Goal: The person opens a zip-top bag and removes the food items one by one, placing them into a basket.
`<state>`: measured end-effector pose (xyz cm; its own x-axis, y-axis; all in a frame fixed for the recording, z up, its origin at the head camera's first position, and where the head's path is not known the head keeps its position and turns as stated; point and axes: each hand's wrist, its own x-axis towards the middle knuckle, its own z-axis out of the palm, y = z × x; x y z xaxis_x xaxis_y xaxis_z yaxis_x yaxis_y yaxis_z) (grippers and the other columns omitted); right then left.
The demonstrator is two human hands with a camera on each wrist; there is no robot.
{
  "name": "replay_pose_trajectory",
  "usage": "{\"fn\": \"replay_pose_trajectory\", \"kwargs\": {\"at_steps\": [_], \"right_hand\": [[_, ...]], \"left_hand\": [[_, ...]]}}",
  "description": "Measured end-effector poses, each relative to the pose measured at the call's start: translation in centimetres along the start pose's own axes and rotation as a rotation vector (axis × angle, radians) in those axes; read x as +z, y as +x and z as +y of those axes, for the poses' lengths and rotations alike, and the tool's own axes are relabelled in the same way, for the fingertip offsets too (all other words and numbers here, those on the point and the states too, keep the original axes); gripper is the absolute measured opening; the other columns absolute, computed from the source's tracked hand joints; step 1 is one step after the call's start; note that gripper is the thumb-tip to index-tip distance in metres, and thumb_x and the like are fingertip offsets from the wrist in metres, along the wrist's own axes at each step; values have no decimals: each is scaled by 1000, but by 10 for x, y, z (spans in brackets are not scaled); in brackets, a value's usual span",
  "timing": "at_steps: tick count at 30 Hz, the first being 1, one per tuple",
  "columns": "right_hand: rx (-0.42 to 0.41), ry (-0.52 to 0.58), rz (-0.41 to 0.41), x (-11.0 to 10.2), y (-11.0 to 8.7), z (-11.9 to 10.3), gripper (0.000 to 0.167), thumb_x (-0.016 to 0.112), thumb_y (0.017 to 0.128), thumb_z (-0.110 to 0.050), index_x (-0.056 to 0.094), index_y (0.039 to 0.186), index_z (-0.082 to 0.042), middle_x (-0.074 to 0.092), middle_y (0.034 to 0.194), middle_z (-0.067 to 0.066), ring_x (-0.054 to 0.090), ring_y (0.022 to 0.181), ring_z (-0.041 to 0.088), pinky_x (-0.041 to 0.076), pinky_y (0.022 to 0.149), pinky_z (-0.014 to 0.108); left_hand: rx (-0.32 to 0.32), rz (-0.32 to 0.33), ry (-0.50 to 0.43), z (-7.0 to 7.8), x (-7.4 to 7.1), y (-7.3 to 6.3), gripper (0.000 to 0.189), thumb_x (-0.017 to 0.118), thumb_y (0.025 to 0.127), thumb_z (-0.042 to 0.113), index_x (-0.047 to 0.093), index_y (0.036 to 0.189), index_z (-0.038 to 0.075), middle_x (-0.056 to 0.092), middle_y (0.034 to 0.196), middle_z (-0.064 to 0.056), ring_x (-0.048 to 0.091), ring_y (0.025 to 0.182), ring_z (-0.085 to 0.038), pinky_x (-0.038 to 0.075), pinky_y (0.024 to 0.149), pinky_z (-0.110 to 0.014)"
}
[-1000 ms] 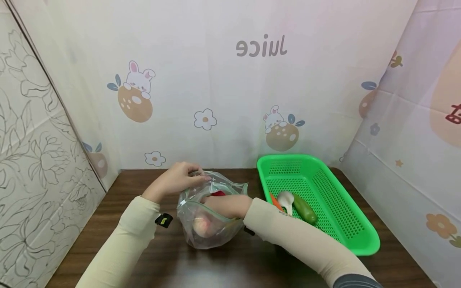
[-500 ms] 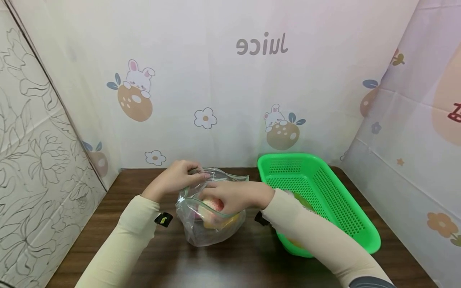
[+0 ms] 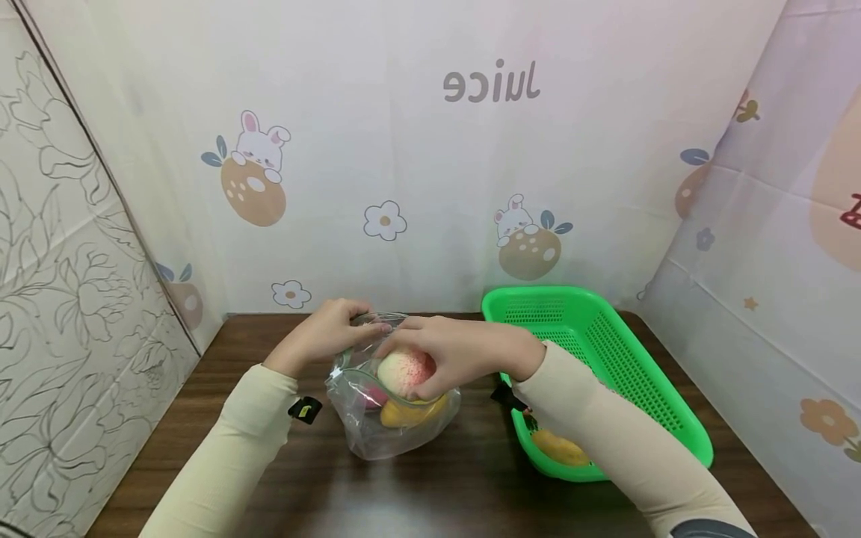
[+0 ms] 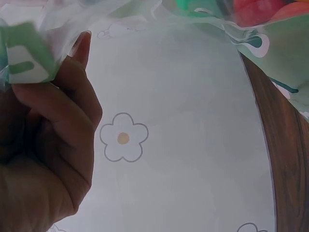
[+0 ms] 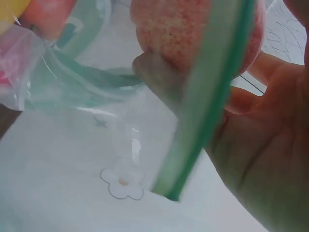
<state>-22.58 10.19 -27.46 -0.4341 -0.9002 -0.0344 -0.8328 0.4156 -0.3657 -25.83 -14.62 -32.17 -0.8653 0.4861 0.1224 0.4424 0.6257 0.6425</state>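
Observation:
A clear zip bag point(image 3: 377, 442) stands on the brown table with its mouth spread. My left hand point(image 3: 328, 335) pinches the bag's far left rim between thumb and fingers; the left wrist view shows the curled fingers point(image 4: 72, 96) at the plastic. My right hand point(image 3: 464, 347) grips a cream-and-pink peach point(image 3: 403, 371) at the bag's mouth. In the right wrist view the peach point(image 5: 169, 29) sits behind the green zip strip point(image 5: 207, 92). Lower in the bag are a yellow fruit point(image 3: 412, 413) and a pink item point(image 3: 366, 396). A red fruit point(image 4: 256, 10) shows through the plastic.
A green perforated basket point(image 3: 696, 448) stands to the right, partly under my right forearm. A yellow, mango-like item point(image 3: 561, 448) lies at its near end, and the forearm hides other contents. A printed cloth wall point(image 3: 323, 246) rises behind the table point(image 3: 269, 463).
My right hand has come up from deep inside the bag to its mouth, gripping the peach. The right forearm has shifted right over the basket. My left hand has stayed at the rim.

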Motion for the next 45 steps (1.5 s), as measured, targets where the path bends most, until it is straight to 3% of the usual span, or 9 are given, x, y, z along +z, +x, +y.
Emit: {"fn": "replay_pose_trajectory", "kwargs": {"at_steps": [10, 15, 29, 36, 45], "right_hand": [[-31, 81, 53, -14, -12, -3, 53, 76, 84, -24, 56, 133, -22, 54, 124, -6, 52, 106, 12, 52, 82, 27], [-26, 87, 89, -18, -20, -1, 50, 74, 85, -28, 54, 131, -26, 53, 122, -12, 51, 106, 8, 52, 81, 27], [-14, 124, 101, -26, -52, 0, 53, 75, 85, -24, 52, 133, -29, 53, 125, -14, 54, 106, 10, 54, 79, 28], [73, 102, 115, -30, -79, 6, 54, 75, 85, -23, 53, 134, -31, 52, 126, -15, 51, 108, 12, 54, 79, 30], [236, 79, 100, -17, -122, 34, 49, 77, 87, -31, 56, 130, -26, 54, 119, -9, 53, 100, 15, 53, 74, 29]], "left_hand": [[8, 16, 48, -1, -2, 0, 27, 67, 96, 40, 66, 81, 18, 55, 70, 5, 50, 65, -13, 44, 61, -33], [8, 17, 40, -1, -2, -1, 27, 68, 96, 40, 67, 81, 18, 56, 70, 4, 51, 65, -13, 45, 61, -33], [-1, 13, 31, -3, -3, -3, 31, 69, 95, 43, 64, 78, 17, 53, 67, 3, 51, 63, -14, 45, 61, -33], [-22, 6, 20, -3, -3, -3, 34, 69, 94, 45, 62, 76, 17, 52, 66, 3, 51, 63, -14, 45, 60, -33], [-14, -4, 9, -5, -3, -2, 32, 70, 94, 42, 62, 76, 17, 51, 64, 2, 50, 59, -14, 45, 58, -32]]}}
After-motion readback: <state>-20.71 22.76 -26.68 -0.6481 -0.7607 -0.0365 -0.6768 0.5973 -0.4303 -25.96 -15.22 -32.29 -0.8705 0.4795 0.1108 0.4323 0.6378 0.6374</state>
